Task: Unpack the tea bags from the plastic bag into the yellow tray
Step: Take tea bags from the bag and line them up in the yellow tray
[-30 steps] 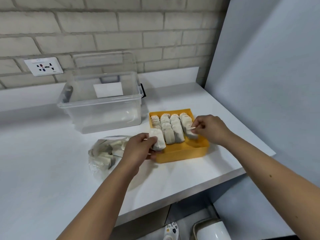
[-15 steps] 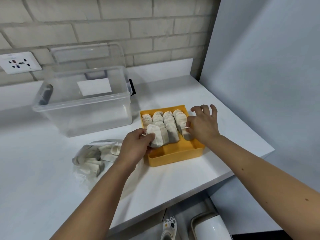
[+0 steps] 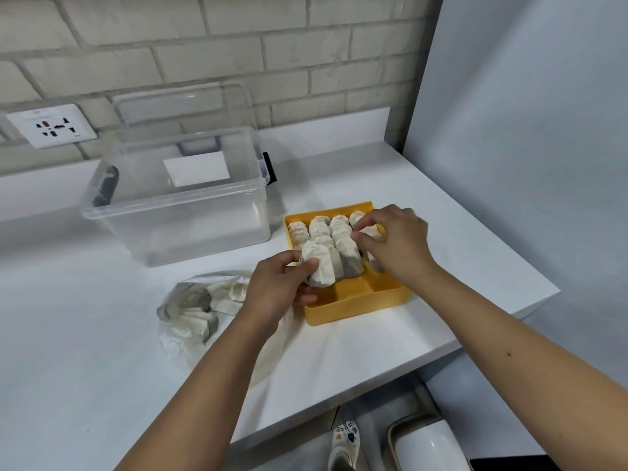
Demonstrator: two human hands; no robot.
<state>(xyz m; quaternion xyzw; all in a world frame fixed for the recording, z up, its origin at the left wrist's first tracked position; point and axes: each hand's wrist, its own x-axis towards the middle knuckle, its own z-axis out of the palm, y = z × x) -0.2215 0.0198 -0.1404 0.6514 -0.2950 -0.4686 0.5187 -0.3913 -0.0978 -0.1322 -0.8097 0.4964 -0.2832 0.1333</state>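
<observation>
A yellow tray (image 3: 353, 309) sits on the white counter with several tea bags (image 3: 331, 231) standing in rows inside it. My left hand (image 3: 277, 287) grips a white tea bag (image 3: 319, 268) at the front of the tray's left row. My right hand (image 3: 394, 243) rests over the right row, its fingers pinching a tea bag there; the bags under it are partly hidden. The clear plastic bag (image 3: 193, 311) lies left of the tray with several tea bags still inside.
A clear plastic storage box (image 3: 176, 212) with its lid leaning behind stands at the back left. A wall socket (image 3: 51, 125) is on the brick wall. A grey panel (image 3: 526, 130) closes the right side. The counter edge (image 3: 373, 382) runs near my forearms.
My right hand has shifted back along the right row and closed its fingers on a bag. My left hand keeps its tea bag at the tray's left front.
</observation>
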